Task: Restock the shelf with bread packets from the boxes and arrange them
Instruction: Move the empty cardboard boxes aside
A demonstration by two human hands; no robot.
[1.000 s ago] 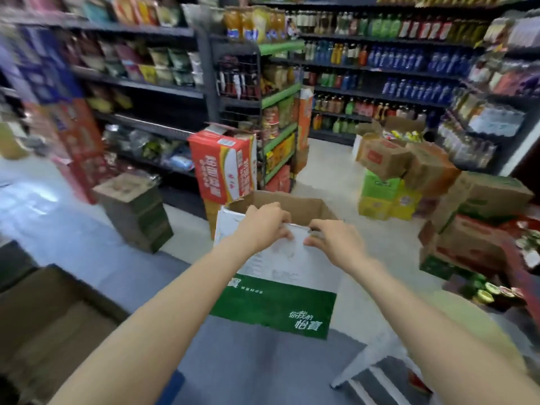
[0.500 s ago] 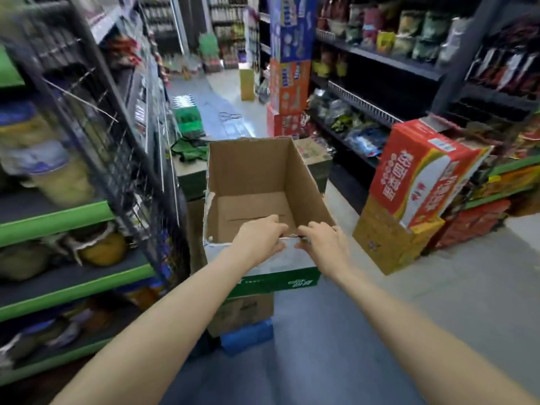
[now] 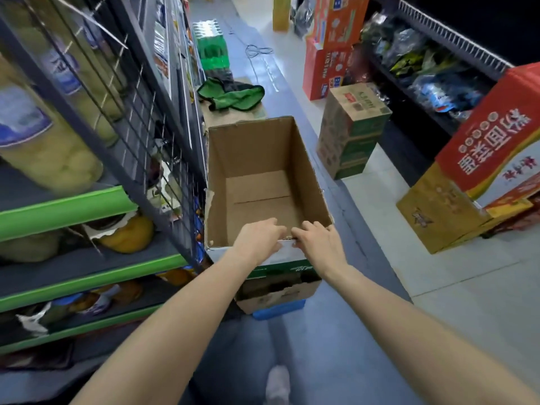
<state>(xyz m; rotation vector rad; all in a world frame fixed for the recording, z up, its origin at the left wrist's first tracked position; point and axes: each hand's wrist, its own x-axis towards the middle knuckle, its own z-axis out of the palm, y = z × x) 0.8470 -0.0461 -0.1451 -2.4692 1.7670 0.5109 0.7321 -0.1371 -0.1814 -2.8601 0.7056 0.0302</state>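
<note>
Gripping near rim of empty cardboard box (image 3: 260,176), both hands side by side: left hand (image 3: 257,239), right hand (image 3: 317,242), fingers curled over edge. Box long axis runs straight away from person, shelf (image 3: 67,203) close on left. No bread packets visible; box seemingly on stacked cartons.

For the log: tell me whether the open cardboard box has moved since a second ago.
Yes. The open cardboard box came leftward, from by the red carton to beside the wire rack.
</note>
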